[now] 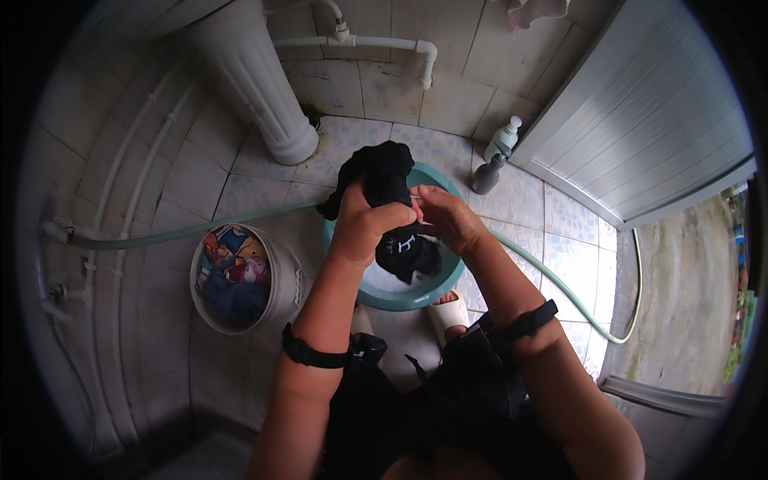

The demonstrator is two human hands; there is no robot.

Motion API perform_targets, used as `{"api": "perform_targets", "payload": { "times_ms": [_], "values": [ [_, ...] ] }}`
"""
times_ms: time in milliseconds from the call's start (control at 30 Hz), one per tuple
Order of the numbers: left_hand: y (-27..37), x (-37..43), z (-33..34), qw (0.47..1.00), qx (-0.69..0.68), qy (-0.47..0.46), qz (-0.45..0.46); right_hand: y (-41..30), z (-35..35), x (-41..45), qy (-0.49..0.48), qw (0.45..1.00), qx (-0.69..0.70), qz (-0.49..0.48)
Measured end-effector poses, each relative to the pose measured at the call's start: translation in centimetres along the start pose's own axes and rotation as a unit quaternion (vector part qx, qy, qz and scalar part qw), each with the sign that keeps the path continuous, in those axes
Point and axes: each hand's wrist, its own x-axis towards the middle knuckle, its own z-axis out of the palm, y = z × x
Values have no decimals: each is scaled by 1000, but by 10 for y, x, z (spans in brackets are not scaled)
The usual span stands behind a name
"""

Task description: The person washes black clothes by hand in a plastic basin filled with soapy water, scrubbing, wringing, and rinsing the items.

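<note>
A dark, wet cloth garment (384, 168) is bunched in my left hand (366, 222), its thumb laid across the fabric. Part of it hangs into a teal plastic basin (414, 300), where a light printed mark shows on the cloth. My right hand (450, 219) is close beside the left one, fingers bent toward the left thumb tip. Whether those right fingers pinch any cloth is hidden. White suds (390, 279) lie in the basin under the garment.
A white bucket (282, 282) of colourful clothes (237, 258) stands left. A green hose (162, 239) crosses the floor behind the basin. Two pump bottles, one pale (503, 138) and one grey (487, 175), stand near the door (642, 108). A pedestal basin's column (258, 84) rises at upper left.
</note>
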Motion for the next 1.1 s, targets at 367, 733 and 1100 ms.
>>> {"api": "perform_targets", "payload": {
  "times_ms": [367, 733, 1100],
  "values": [
    [0, -14, 1, 975, -2, -191, -113, 2, 5, 4, 124, 882, -345, -297],
    [-29, -4, -15, 984, -51, -33, -165, -28, -11, -30, 30, 966, 204, -157],
    [-35, 0, -28, 931, -296, -35, -212, -52, 15, -52, 1, 975, -93, -201]
  ]
}}
